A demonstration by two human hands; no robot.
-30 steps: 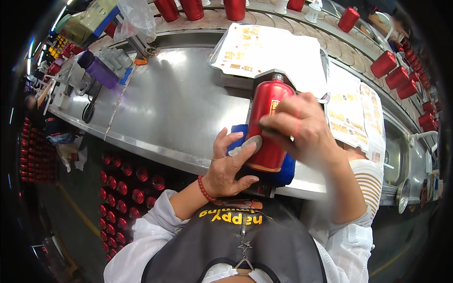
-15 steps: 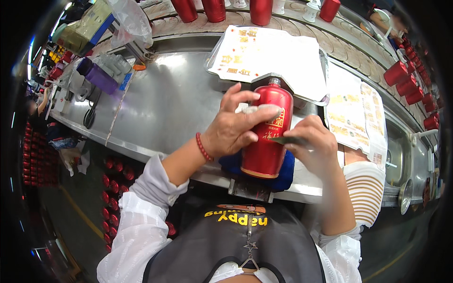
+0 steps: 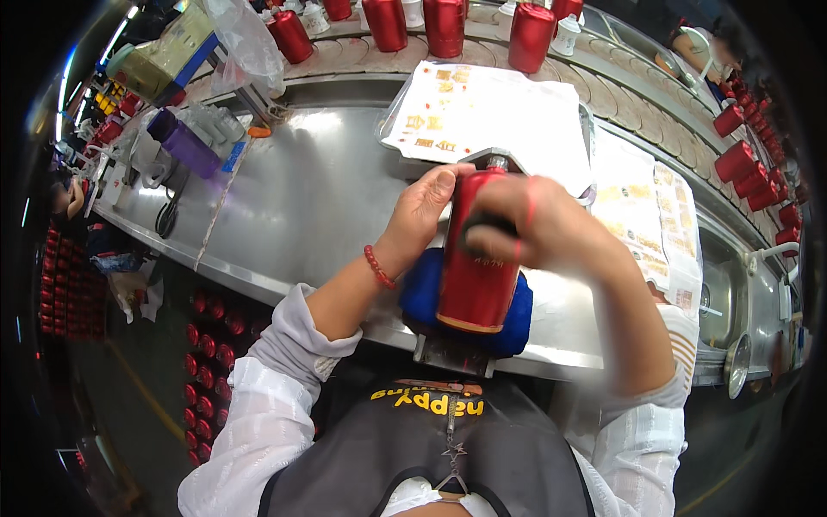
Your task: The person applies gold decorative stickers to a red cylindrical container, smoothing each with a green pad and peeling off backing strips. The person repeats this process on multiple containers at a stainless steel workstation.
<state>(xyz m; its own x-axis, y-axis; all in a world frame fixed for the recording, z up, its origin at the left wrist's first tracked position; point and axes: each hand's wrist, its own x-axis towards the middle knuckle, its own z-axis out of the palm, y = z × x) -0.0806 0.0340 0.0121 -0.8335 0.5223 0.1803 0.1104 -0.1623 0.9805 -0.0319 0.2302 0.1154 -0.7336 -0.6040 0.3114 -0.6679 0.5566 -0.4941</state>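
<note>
A red bottle (image 3: 478,289) with gold lettering and a gold band round its base lies tilted on a blue cloth pad (image 3: 422,284), its metal neck pointing away from me. My left hand (image 3: 420,211) grips the left side of its shoulder, with the far fingers hidden behind it. Across the bottle's front, my right hand (image 3: 543,224) is blurred by motion. Its fingers are closed round a small dark flat piece (image 3: 489,231), pressed on or just over the bottle's surface; the kind of piece is unclear.
Printed label sheets (image 3: 491,112) lie on a tray beyond the bottle, with more sheets (image 3: 633,220) at the right. Red bottles (image 3: 444,30) stand along a conveyor (image 3: 345,65) at the back. A purple bottle (image 3: 185,145) lies on the left of the metal table (image 3: 301,189).
My right hand has moved up and left over the bottle with the dark piece. My left hand has shifted from the bottle's front to its shoulder. The conveyor's bottles stand in different places.
</note>
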